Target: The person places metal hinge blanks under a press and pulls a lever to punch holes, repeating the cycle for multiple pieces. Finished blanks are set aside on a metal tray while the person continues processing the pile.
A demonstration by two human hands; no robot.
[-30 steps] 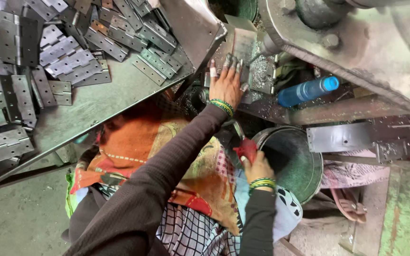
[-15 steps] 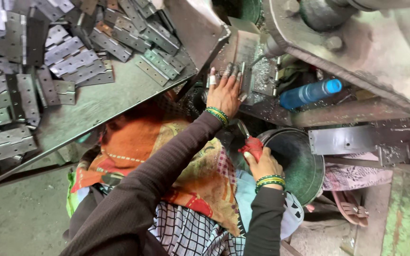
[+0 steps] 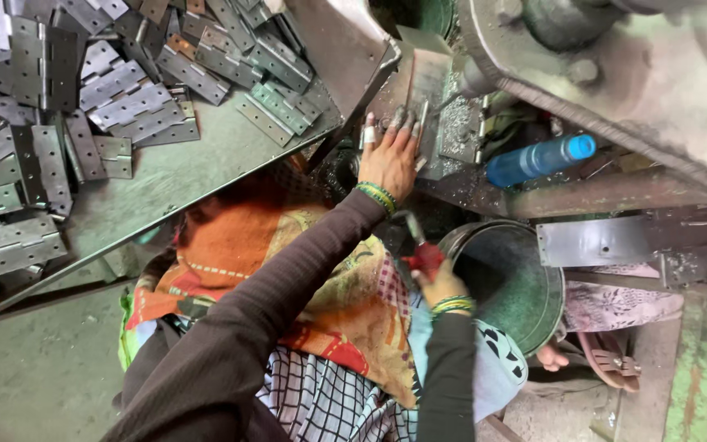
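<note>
My left hand (image 3: 390, 157) reaches up to the machine, its fingers spread flat on a grey metal plate (image 3: 427, 78) that leans at the press bed. One finger has white tape on it, and green bangles sit at the wrist. My right hand (image 3: 442, 285) is lower, over my lap, closed around a red-handled tool (image 3: 421, 252) whose dark metal tip points up and to the left. This hand hovers beside the rim of a green metal bucket (image 3: 507, 282).
A sloping grey tray (image 3: 206, 168) at the left carries a heap of several flat hinge plates (image 3: 83, 90). A blue plastic bottle (image 3: 538, 158) lies on the machine frame at the right. The heavy machine body (image 3: 615, 74) fills the top right. A bare foot and a sandal (image 3: 591, 358) show below the bucket.
My left hand stays on the plate with fingers pushed slightly further up. My right hand has kept the red tool and lifted a little toward the machine.
</note>
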